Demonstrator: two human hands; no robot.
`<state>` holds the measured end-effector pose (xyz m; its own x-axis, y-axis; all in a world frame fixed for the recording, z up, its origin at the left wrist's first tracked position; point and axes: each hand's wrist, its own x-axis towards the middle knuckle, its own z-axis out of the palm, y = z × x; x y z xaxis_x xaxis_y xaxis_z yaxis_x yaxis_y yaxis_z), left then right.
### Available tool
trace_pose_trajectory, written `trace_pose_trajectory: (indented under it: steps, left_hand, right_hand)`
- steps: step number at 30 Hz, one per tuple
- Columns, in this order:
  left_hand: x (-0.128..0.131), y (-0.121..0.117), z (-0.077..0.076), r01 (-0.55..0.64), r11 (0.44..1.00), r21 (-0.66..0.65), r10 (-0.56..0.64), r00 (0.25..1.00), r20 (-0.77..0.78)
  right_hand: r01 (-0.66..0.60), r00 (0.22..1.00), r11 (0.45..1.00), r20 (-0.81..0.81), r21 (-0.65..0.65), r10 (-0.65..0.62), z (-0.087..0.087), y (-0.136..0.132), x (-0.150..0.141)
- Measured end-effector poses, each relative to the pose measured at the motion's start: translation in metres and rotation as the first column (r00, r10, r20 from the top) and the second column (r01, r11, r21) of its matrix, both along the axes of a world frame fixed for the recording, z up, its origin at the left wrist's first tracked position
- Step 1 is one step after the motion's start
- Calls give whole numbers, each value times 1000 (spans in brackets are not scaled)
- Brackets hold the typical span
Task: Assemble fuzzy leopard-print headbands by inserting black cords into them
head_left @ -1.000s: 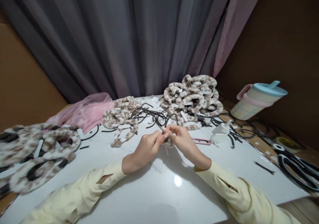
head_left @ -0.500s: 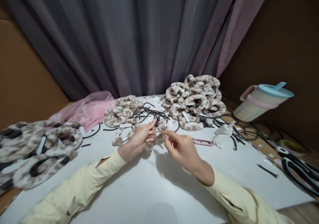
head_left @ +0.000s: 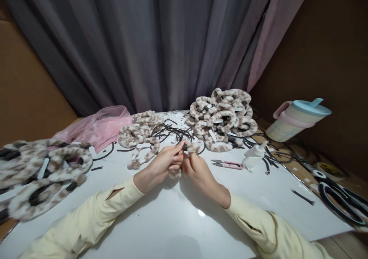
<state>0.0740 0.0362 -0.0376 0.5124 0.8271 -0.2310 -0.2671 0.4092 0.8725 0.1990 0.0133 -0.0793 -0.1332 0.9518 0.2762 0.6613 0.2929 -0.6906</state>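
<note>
Over the middle of the white table [head_left: 178, 220], my left hand [head_left: 161, 166] and my right hand [head_left: 198, 170] meet, both closed on one furry leopard-print headband [head_left: 191, 147]. The left fingers pinch its dark end and a fuzzy part hangs below them. The right hand grips the fuzzy cover just beside the left. Both arms wear pale yellow sleeves.
Piles of finished leopard headbands lie at far left [head_left: 40, 174], centre back [head_left: 138, 134] and back right [head_left: 224, 115]. Bare black bands [head_left: 169, 130], a pink bag [head_left: 97, 126], pink snips [head_left: 227, 164], a white glue bottle [head_left: 254, 153], a lidded cup [head_left: 299, 119] and black scissors [head_left: 342, 201] surround me.
The right hand, apart from the left half a second ago, has come back against it on the headband. Both hands sit slightly farther back than a second ago.
</note>
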Motion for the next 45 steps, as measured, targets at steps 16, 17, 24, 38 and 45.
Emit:
trace_pose_trajectory:
  steps: [16, 17, 24, 38, 45]
  left_hand:
    - [-1, -20, 6, 38, 657, 753, 426, 805, -412]
    - [-2, -19, 5, 57, 616, 786, 447, 796, -408]
    - [-16, -1, -3, 269, 244, 932, 574, 734, -363]
    - [-23, 7, 0, 512, -270, 815, 704, 683, -195]
    - [-18, 7, 7, 430, -267, 862, 741, 664, -102]
  right_hand:
    - [12, 955, 999, -297, 33, -2, 4, 1, 1]
    - [-17, 950, 1000, -310, 23, 23, 5, -1, 0]
    - [-212, 886, 977, -430, -36, 176, 15, -15, -3]
    - [-297, 848, 954, -471, -41, 243, 23, -17, 2]
    - [-135, 976, 947, -125, 292, 178, 30, -19, 5]
